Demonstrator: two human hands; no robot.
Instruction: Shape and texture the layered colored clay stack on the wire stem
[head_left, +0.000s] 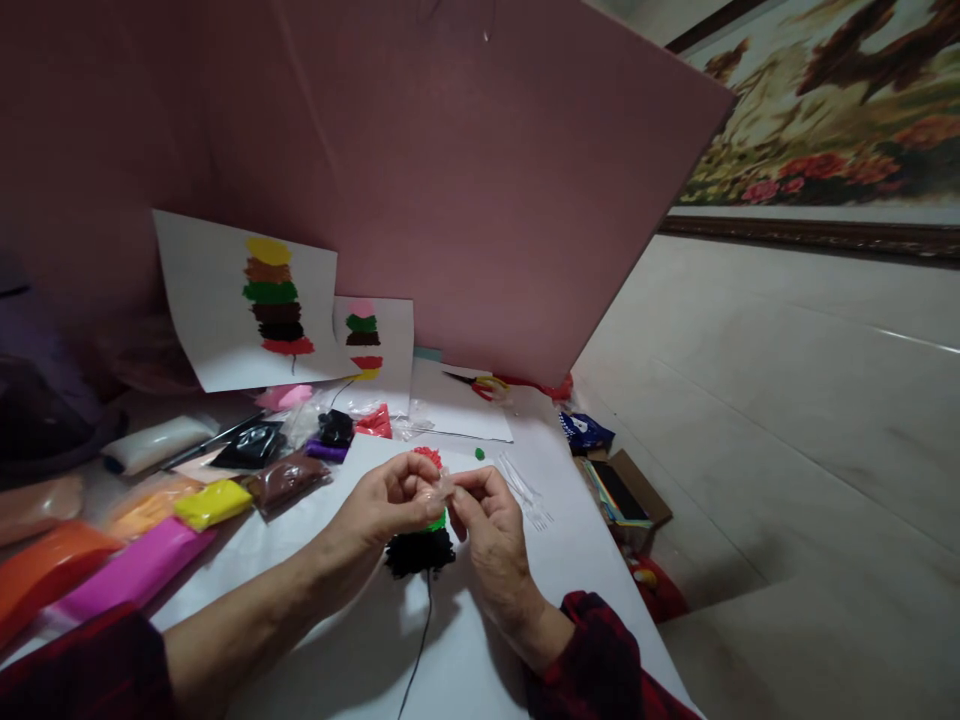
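My left hand (394,495) and my right hand (491,525) meet above the picture, fingertips closed in a pinch. Between them is a small pale, translucent piece (445,487); whether it is clay or plastic film I cannot tell. Under the hands lies white paper bearing a clay picture, with a ragged black band (420,553) at the bottom. Bright green (438,523) and red clay (427,457) peek out around my fingers, which hide the middle. A thin dark line (426,630) trails down from the black band. A green clay bit (480,454) lies beyond my right hand.
Clear plastic forks (529,495) lie right of the hands. Scissors (484,385) rest on paper at the back. Bagged clay, including a yellow pack (213,505) and a magenta pack (135,575), crowds the left. Two striped pictures (202,320) lean against the pink panel (465,200).
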